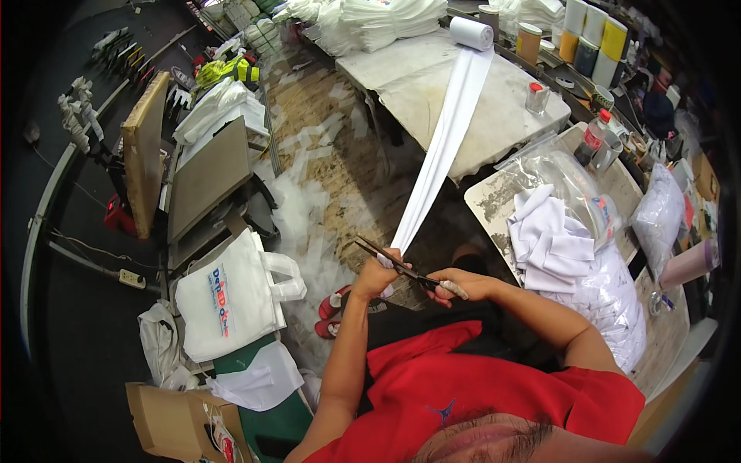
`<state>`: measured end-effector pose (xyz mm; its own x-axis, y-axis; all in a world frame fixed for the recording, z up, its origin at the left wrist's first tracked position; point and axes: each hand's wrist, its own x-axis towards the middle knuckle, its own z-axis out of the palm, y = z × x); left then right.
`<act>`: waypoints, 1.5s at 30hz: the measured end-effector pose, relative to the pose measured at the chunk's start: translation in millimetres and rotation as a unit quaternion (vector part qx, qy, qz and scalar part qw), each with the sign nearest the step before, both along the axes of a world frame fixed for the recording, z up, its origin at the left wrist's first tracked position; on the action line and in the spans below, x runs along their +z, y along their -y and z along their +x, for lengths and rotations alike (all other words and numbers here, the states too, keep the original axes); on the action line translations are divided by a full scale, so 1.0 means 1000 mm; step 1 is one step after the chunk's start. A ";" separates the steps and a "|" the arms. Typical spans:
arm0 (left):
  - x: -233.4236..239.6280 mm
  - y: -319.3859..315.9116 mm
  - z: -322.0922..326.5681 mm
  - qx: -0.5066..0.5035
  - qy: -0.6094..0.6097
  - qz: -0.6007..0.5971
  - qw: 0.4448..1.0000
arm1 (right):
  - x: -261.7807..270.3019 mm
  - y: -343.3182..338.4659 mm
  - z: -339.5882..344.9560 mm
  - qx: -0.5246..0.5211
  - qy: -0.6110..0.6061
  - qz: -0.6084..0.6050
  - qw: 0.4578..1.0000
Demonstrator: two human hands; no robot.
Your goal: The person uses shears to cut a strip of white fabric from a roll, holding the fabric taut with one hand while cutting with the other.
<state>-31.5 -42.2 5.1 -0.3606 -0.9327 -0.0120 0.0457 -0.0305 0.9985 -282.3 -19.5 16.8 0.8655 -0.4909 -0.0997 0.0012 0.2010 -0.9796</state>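
A long white fabric strip (pixel 443 133) runs from a roll (pixel 472 33) on the far table down to my left hand (pixel 377 278), which grips its near end. My right hand (pixel 454 286) holds a pair of scissors (pixel 399 265) by the handles, with a light wrap around one finger. The blades point up and left, lie across the top of my left hand, and look slightly apart at the tips. A short end of the strip hangs below my left fist. Whether any fabric lies between the blades cannot be told.
A worn table (pixel 417 75) stands ahead. At right, a smaller table (pixel 486 199) bears folded white cloth (pixel 550 237), plastic bags and a cola bottle (pixel 593 138). Printed white bags (pixel 226 295), a press-like flat board (pixel 211 191) and an open cardboard box (pixel 168 422) are at left. Scraps litter the floor.
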 end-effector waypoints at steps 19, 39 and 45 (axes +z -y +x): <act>0.000 0.004 -0.014 -0.039 -0.012 0.065 0.997 | 0.006 -0.001 0.002 -0.038 0.003 0.032 0.999; 0.093 0.087 -0.276 -0.302 -0.282 0.238 0.879 | 0.036 0.022 -0.034 0.436 0.181 0.163 0.867; 0.071 0.107 -0.227 -0.266 -0.275 0.220 0.897 | 0.029 0.022 -0.032 0.343 0.190 0.154 0.907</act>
